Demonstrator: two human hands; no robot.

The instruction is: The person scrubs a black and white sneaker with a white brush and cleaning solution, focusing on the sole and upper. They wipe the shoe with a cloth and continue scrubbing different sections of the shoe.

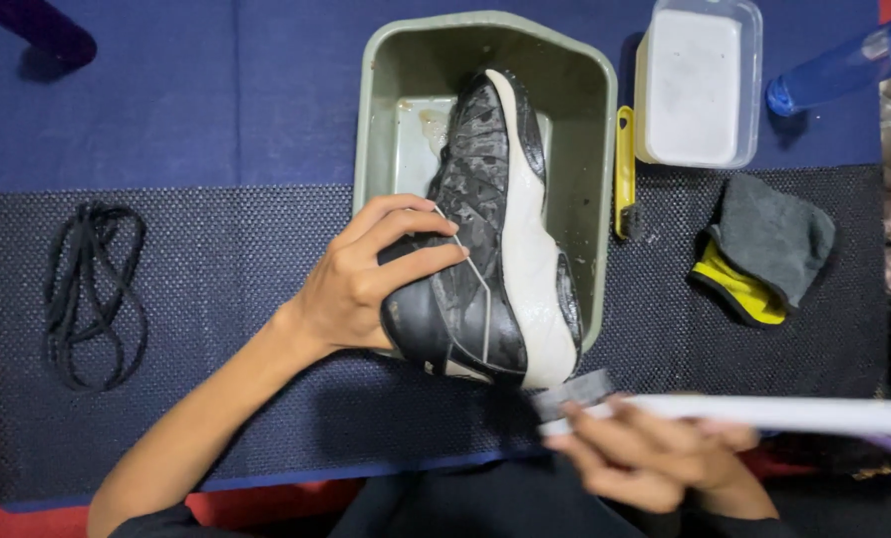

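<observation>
The black-and-white sneaker [495, 239] was held over the green basin [386, 120], its long axis running twelve to six. It was gripped at nine o'clock by the left hand [366, 284]. At five o'clock, the blurred right hand [655, 453] was clenched around a long-handled white brush [764, 413].

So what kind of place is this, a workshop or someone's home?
Most likely a home shoe-cleaning spot set up on the floor. A black-and-white sneaker sits in a green wash basin, with a yellow brush and loose black laces on a dark mat.
</observation>
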